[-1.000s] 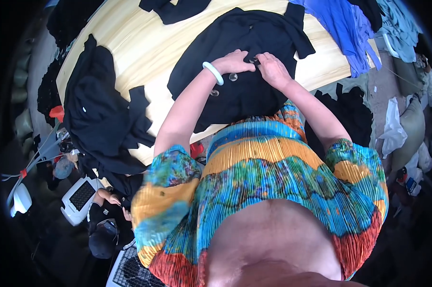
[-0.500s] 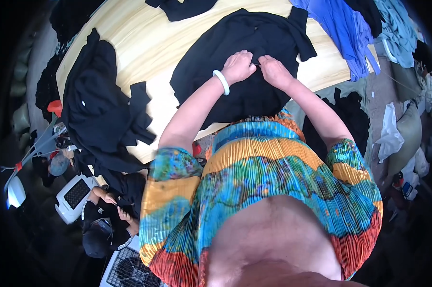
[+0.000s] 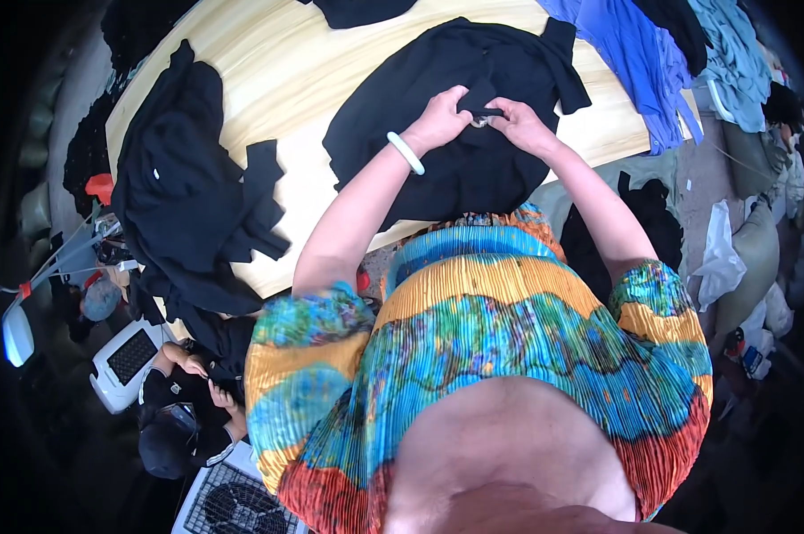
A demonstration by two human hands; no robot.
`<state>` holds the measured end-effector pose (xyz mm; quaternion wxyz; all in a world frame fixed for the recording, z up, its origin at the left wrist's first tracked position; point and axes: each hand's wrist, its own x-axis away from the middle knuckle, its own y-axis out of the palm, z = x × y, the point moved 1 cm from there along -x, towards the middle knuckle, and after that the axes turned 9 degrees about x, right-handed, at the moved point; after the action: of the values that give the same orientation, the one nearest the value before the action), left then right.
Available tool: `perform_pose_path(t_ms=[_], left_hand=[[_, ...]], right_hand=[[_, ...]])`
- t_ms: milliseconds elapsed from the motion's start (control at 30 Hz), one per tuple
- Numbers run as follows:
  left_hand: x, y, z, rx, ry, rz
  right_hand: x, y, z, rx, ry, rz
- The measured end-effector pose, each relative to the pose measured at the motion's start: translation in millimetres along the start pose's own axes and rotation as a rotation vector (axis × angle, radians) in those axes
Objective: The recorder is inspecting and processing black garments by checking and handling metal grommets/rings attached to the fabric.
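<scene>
A black garment (image 3: 420, 173) with a short sleeve at its upper right lies spread on the wooden table in front of me. Over its middle, my left hand (image 3: 442, 118) pinches one end of a narrow raised strip of black cloth (image 3: 487, 112). My right hand (image 3: 525, 129) grips the other end, fingers closed. Just below the strip, between my hands, shows a small pale patch, too small to make out. A pale bangle (image 3: 406, 153) circles my left wrist.
More black garments (image 3: 175, 169) lie at the table's (image 3: 286, 80) left. Blue-violet clothing (image 3: 629, 67) hangs over its right edge, beside teal cloth (image 3: 731, 53). At the lower left, a person in a dark cap (image 3: 166, 442) works near a floor fan (image 3: 242, 503). A white bag (image 3: 718, 254) lies right.
My hands have drawn slightly apart, and a strip of the black cloth now stretches between them. The pale patch under it has come into sight. The whole view has shifted a little.
</scene>
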<state>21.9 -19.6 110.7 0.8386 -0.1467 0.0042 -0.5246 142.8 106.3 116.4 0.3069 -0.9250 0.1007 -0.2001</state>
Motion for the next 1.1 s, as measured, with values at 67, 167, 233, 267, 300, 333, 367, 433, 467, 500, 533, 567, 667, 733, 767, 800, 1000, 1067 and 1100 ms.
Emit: perform_pose_path(t_ms=[67,167,233,267,300,333,367,433,467,500,533,567,667,733,767,800,1000,1067,1100], left_hand=[[0.9,-5.9,7.0,0.238,-0.049,-0.078],[-3.5,-17.0,-6.0,0.331,-0.125,-0.202],[-4.4,-20.1,-12.0,0.409,-0.148,-0.264],[-5.1,-20.6,-7.8,0.469,-0.151,-0.283],[-5.9,-21.5,-3.9,0.529,-0.156,-0.299],[-4.7,-24.0,3.9,0.536,-0.161,-0.325],[-2.8,-26.8,-1.8,0.538,-0.165,-0.312],[3.6,-32.1,-4.9,0.473,-0.158,-0.121],[15.7,-40.2,12.6,0.425,-0.176,-0.007],[18.5,-46.9,0.8,0.349,-0.069,0.106],[30.3,-54.1,-9.2,0.202,0.047,0.3],[44.6,-58.2,-15.7,0.033,0.125,0.463],[99.1,-60.7,-28.3,-0.348,0.172,0.423],[124.0,-45.9,-39.4,-0.529,0.123,0.331],[125.6,-41.1,-42.2,-0.586,0.111,0.327],[129.4,-39.4,-47.2,-0.627,0.104,0.356],[138.3,-49.0,-75.7,-0.578,0.078,0.519],[139.2,-58.6,-85.5,-0.539,0.17,0.404],[139.7,-77.6,-103.3,-0.609,0.286,0.284]], right_hand=[[2.5,-3.1,0.8,-0.189,0.036,-0.075],[5.3,-4.6,-6.9,-0.341,0.078,-0.137],[5.8,-3.9,-6.0,-0.402,0.11,-0.153],[4.5,-3.2,-1.0,-0.54,0.138,-0.25],[4.0,-1.9,3.3,-0.679,0.166,-0.349],[6.0,-2.0,-1.5,-0.68,0.168,-0.349],[9.2,0.4,-15.1,-0.774,0.195,-0.339],[11.9,1.7,-21.1,-0.929,0.206,-0.328],[17.6,-5.2,-31.2,-1.008,0.208,-0.282],[13.9,-9.3,-19.0,-1.051,0.178,-0.276],[19.7,-16.8,-38.7,-1.155,0.204,-0.251],[19.7,-22.4,-42.3,-1.238,0.256,-0.26],[23.0,-29.5,-39.0,-1.377,0.234,-0.258],[32.9,-26.6,-51.3,-1.393,0.198,-0.308],[39.1,-24.7,-63.3,-1.343,0.148,-0.341],[43.7,-25.1,-82.0,-1.274,0.155,-0.428],[82.1,-54.5,-143.5,-1.124,-0.066,-0.343],[106.8,-74.1,-143.3,-1.164,-0.182,-0.283],[117.1,-79.2,-142.3,-1.224,-0.198,-0.234]])
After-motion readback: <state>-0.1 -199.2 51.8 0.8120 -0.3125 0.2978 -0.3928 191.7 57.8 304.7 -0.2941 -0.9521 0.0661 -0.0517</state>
